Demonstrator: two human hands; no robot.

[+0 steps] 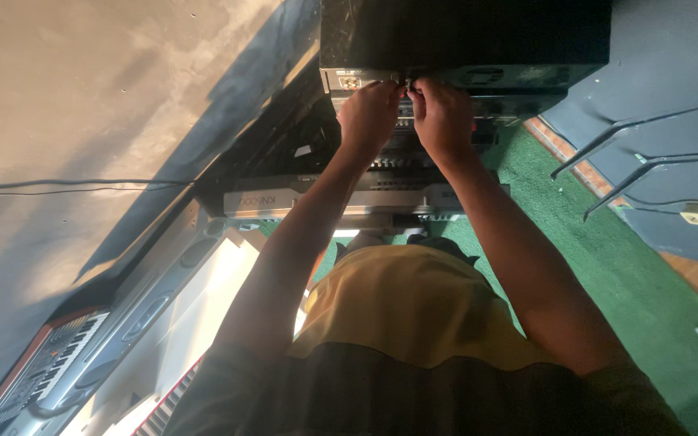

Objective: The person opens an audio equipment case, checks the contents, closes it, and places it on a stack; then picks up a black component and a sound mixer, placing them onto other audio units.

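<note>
Both arms reach out to a black box-shaped device [462,36] with a silver front panel [349,79]. My left hand [369,113] and my right hand [443,117] meet at the panel's edge. Their fingertips pinch a small part [406,82] there, too small to make out. The fingers of both hands are curled closed around it. Below the hands lies a stack of electronic keyboards, the nearest a silver one [284,200]. My yellow and dark shirt [414,323] fills the lower middle of the view.
More keyboards [50,367] lean at the lower left beside a white one [203,299]. Green carpet [607,258] covers the right side. Metal stand legs [640,165] jut out at the right. A thin cable [66,186] runs across the pale surface at the left.
</note>
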